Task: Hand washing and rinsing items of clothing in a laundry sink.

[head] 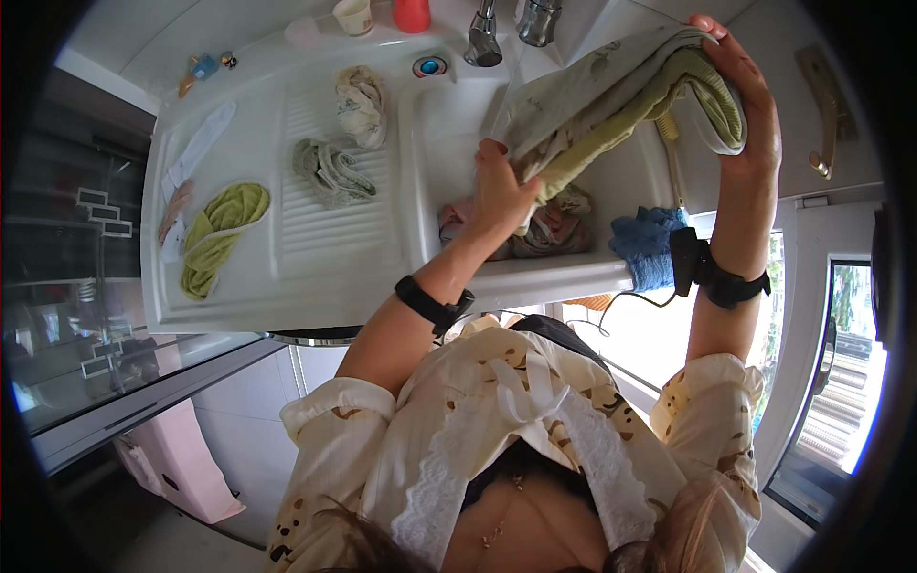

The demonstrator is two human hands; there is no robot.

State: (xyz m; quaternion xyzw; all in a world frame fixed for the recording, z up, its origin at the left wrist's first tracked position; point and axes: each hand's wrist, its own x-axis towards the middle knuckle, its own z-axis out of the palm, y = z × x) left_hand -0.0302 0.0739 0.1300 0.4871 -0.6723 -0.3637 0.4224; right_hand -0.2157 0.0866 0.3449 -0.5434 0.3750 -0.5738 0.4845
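Note:
A green and pale patterned cloth (594,122) is stretched between my two hands, over the basin of a white laundry sink (448,107). Low over the basin, my left hand (499,186) grips its lower end. My right hand (749,100) holds the upper end, raised at the sink's right side, with the cloth folded over there. Below my left hand lies a bundle of pinkish and patterned fabric (555,225) in the basin, partly hidden by the cloth and my forearm. Under the chrome faucet (485,39), a thin stream of water seems to run beside the cloth.
On the ribbed washboard lie a grey twisted cloth (333,172) and a cream one (360,107). A green towel (222,236) and white cloth strips (200,147) rest at left. A blue cloth (648,243) hangs over the right rim near a brush (671,143). Cups (353,17) stand behind.

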